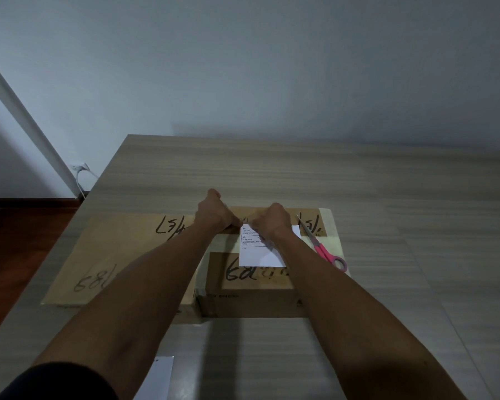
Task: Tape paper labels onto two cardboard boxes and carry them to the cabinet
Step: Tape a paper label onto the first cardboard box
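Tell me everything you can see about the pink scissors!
The scissors have bright pink loop handles and slim silvery blades that look closed. They lie flat on top of the right-hand cardboard box, near its right edge, blades pointing away from the person and handles nearer. They sit just right of the white paper label. No hand touches them.

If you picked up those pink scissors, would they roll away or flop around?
Probably neither. The pink-handled scissors lie flat on the right cardboard box, so rolling seems unlikely. The blades look like stiff metal, so they should not flop. They appear thin and light, though the pointed tip could poke.
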